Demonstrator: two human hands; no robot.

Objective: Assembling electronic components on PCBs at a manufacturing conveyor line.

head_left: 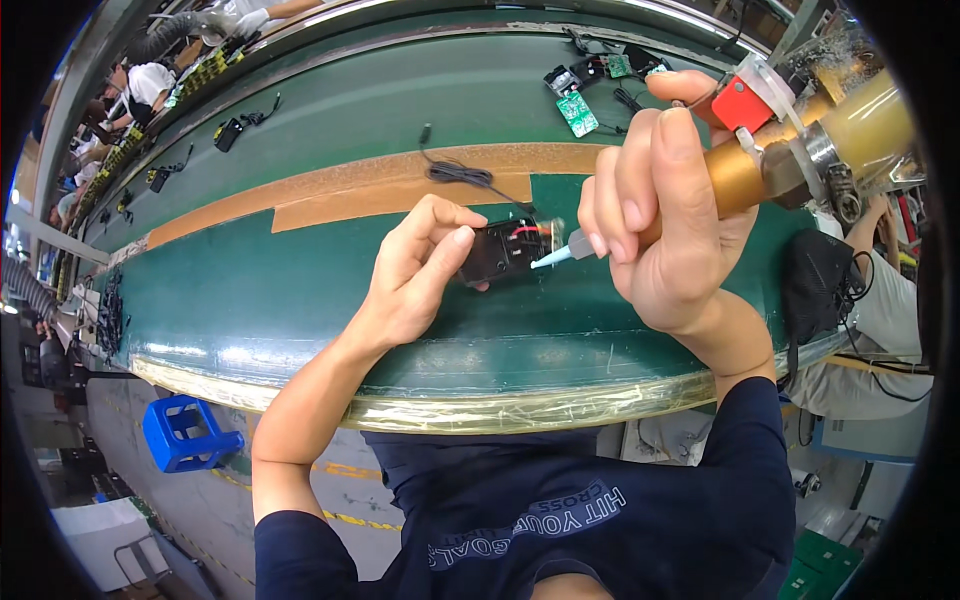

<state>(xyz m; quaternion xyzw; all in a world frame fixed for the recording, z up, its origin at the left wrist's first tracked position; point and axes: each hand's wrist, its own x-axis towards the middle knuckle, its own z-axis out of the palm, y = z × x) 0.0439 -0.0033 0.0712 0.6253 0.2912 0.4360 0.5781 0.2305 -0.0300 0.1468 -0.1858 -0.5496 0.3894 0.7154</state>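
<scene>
My left hand grips a black power adapter case by its left end, thumb on top. The case lies open at its right end, where a red wire and small parts show. My right hand is wrapped round a gold-coloured glue dispensing gun with a red switch block. Its pale blue nozzle points left, with the tip at the right end of the case; whether it touches, I cannot tell. A coiled black cable lies just beyond the case, on brown tape.
Green circuit boards and black adapter parts sit at the far right of the green bench. More corded adapters lie at far left. A black bag is at right, beside another person. A blue stool stands on the floor.
</scene>
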